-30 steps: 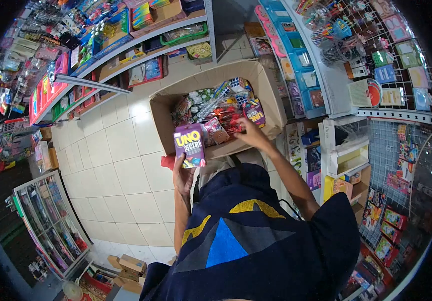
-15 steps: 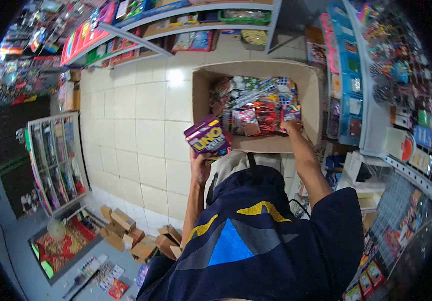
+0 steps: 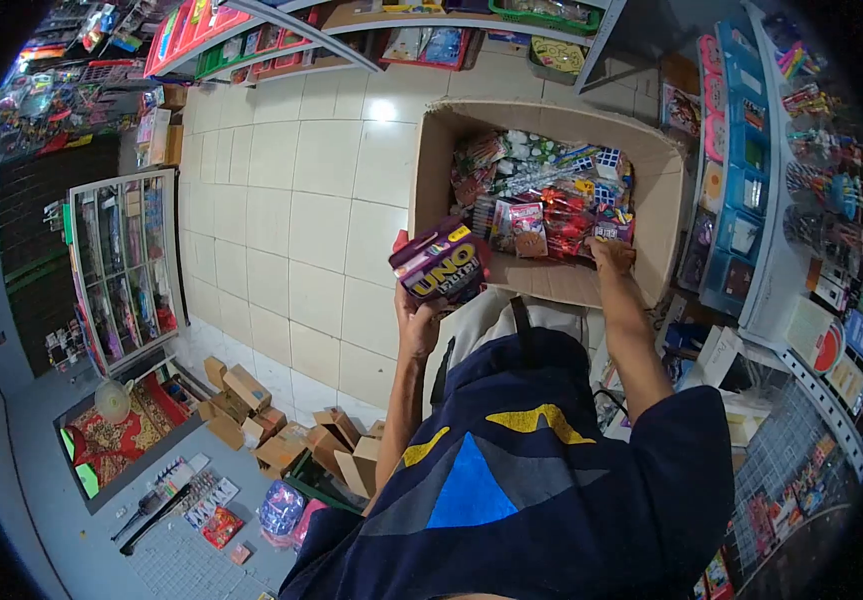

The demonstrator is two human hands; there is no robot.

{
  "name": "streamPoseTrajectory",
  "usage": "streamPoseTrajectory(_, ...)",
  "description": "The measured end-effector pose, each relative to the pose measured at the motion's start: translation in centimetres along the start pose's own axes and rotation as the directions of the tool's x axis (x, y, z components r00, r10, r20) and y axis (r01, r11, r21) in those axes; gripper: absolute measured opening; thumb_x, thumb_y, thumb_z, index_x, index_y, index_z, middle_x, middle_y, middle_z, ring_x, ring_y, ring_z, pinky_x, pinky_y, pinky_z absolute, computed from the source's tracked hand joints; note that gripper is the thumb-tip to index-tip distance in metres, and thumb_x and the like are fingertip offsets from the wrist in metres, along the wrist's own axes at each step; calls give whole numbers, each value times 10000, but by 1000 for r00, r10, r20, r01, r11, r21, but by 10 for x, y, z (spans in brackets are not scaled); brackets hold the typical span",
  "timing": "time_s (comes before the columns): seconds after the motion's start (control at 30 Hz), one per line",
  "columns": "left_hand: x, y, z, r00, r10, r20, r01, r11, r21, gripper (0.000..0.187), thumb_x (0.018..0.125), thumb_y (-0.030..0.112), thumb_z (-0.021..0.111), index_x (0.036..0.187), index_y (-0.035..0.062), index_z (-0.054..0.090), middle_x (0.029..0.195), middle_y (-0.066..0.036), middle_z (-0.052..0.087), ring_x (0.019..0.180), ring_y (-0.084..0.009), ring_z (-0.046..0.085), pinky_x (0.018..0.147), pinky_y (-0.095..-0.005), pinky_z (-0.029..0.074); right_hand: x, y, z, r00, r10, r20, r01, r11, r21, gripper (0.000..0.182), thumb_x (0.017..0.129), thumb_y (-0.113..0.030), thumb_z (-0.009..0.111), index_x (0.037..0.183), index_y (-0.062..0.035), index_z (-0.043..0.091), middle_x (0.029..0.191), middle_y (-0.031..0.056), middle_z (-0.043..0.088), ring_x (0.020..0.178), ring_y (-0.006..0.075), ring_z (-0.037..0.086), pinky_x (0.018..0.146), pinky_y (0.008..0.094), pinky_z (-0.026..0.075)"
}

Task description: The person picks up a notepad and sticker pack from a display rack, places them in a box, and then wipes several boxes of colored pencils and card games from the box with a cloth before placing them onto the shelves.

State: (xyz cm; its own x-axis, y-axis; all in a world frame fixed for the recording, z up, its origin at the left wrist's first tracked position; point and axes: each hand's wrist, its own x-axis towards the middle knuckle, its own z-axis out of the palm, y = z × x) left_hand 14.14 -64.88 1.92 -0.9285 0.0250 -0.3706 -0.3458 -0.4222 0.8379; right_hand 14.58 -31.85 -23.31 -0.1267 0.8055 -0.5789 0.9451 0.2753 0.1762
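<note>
My left hand (image 3: 419, 318) is closed around purple UNO card packs (image 3: 448, 274), held outside the box at its near left corner. The UNO lettering faces up, and a red edge shows behind. My right hand (image 3: 611, 260) reaches over the near wall of a large open cardboard box (image 3: 551, 283). Its fingers are closed on the near edge of a small purple card pack (image 3: 614, 225); the fingertips are partly hidden. Beside that pack lie red plastic-wrapped items (image 3: 567, 217) and a pink-and-white pack (image 3: 523, 225). Blue-and-white checked cubes (image 3: 606, 162) sit farther back.
Shelves with trays (image 3: 426, 45) stand beyond the box. Blue bins (image 3: 746, 150) line a rack close on the right. Folded cardboard cartons (image 3: 321, 445) lie at lower left, near a glass display case (image 3: 126, 265). Pale tiles (image 3: 321, 220) cover the floor left of the box.
The view has shifted, so the box and both hands appear farther right. The UNO packs are tilted a little differently in my left hand. My right hand stays at the purple pack.
</note>
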Motion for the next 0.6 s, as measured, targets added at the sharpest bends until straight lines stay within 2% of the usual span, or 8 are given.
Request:
streamPoseTrajectory(0.17,10,-3,6,990,-136,-41,119,952,-282,482,759,87,533,1231,13,468,1185,-116,566,1101,-271,552,976,-446,436,-7,20,-41,943,-255,216,175,926,333,980,572,-470,780,1301,70,409,1360,252,408,1242,370,425,1005,468,380)
streamPoseTrajectory(0.23,19,-8,-1,982,-186,-21,170,932,-322,421,776,104,533,1186,10,507,1132,-111,603,1061,-270,580,951,-450,452,2,40,-45,928,-330,173,227,870,438,976,540,-446,801,1298,41,426,1330,249,433,1228,372,435,999,472,382)
streamPoseTrajectory(0.33,33,-12,-4,983,-177,51,184,934,-306,378,817,121,519,1178,10,511,1124,-109,609,1029,-249,599,890,-422,498,-23,52,-87,873,-487,36,425,794,434,1007,492,-418,837,1304,6,418,1247,234,492,1177,366,471,973,446,408)
streamPoseTrajectory(0.37,36,-11,-4,977,-191,93,211,927,-309,374,824,123,517,1181,8,509,1122,-109,609,1029,-247,598,887,-419,500,-42,57,-108,800,-600,6,508,682,527,1012,499,-324,853,1326,-4,365,1245,224,467,1174,351,467,978,430,406)
streamPoseTrajectory(0.47,47,-6,-2,957,-220,187,267,920,-285,368,844,125,511,1193,7,501,1125,-109,607,1030,-241,598,885,-414,505,-50,74,-102,515,-793,-325,792,295,535,929,542,-138,847,1330,-31,367,1198,155,501,1112,278,523,940,364,438)
streamPoseTrajectory(0.5,51,-5,0,953,-230,198,277,925,-261,369,849,124,508,1200,8,497,1131,-108,604,1029,-240,598,888,-416,504,-100,76,-148,475,-851,-224,788,298,539,991,536,-53,822,1369,-57,286,1281,152,390,1183,294,453,997,370,390)
streamPoseTrajectory(0.53,54,-3,2,948,-239,209,286,929,-236,370,854,124,504,1206,10,494,1137,-108,601,1029,-239,597,891,-418,503,-124,79,-170,387,-899,-204,829,243,503,984,533,-53,812,1369,-62,293,1289,154,381,1197,297,441,1008,369,380)
streamPoseTrajectory(0.6,52,9,15,934,-216,285,262,956,-135,522,821,81,497,1318,134,349,1177,-86,513,1030,-224,574,826,-407,541,-162,84,-198,203,-969,-141,891,123,438,973,527,-53,792,1369,-71,306,1305,160,363,1225,303,416,1030,365,358)
